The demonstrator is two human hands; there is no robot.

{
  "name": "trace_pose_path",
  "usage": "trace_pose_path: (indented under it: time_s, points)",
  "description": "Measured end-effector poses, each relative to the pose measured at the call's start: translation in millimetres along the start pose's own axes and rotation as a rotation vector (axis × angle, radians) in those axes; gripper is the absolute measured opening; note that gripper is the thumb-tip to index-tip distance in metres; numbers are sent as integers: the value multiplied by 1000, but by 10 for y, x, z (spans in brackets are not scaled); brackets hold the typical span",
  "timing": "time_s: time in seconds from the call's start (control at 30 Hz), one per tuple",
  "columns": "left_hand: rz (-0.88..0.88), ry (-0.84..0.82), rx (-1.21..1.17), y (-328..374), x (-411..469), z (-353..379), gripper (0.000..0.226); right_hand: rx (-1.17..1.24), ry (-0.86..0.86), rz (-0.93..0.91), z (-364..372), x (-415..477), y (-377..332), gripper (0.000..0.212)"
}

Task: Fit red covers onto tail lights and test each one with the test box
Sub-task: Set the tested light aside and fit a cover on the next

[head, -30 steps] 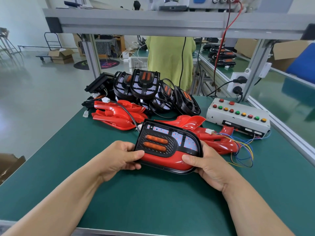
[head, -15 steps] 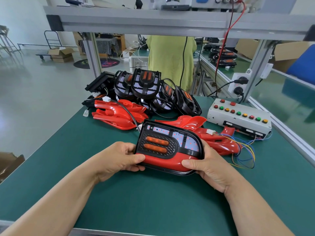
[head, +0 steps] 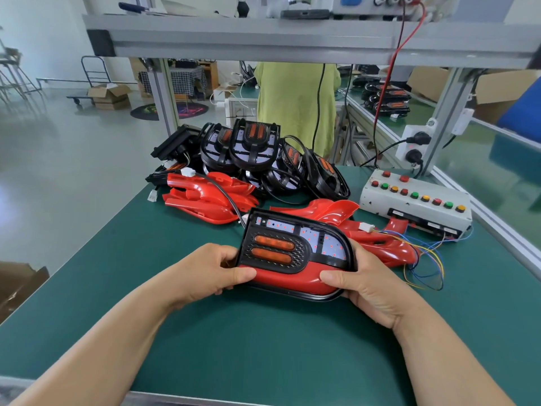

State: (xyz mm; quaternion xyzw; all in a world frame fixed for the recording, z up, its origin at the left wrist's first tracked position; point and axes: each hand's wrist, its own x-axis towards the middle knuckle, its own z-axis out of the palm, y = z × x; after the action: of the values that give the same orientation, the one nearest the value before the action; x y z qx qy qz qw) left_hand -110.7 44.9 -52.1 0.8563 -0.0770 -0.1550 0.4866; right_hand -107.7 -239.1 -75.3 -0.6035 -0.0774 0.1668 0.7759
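Note:
A black tail light (head: 295,250) with two orange lenses sits in both my hands above the green table (head: 263,347). A red cover (head: 289,281) lies along its near edge. My left hand (head: 210,273) grips the light's left end, thumb pressing on the red cover. My right hand (head: 363,284) grips the right end, thumb on the cover too. A black cable runs from the light's far left corner. The white test box (head: 415,205) with coloured buttons stands at the right, coloured wires (head: 424,259) trailing from it.
Loose red covers lie in two heaps, one at the left (head: 205,197) and one behind the held light (head: 377,238). A pile of black tail lights (head: 263,156) fills the table's far side. A person in a green top (head: 295,104) stands beyond. An aluminium frame (head: 292,39) spans overhead.
The tail light and both hands have barely shifted. The grip on both ends stays the same, thumbs on the red cover.

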Motion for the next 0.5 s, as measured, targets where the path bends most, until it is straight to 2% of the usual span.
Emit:
trace_pose_path:
  time_s: [0.17, 0.4, 0.5]
  points:
    - [2, 53, 46, -23, 61, -139, 13, 18, 1, 33, -15, 5, 0, 68]
    - [-24, 452, 271, 26, 325, -459, 15, 15, 3, 38, -13, 8, -6, 67]
    - [5, 545, 269, 73, 426, -455, 10, 20, 1, 37, -2, 5, -12, 65]
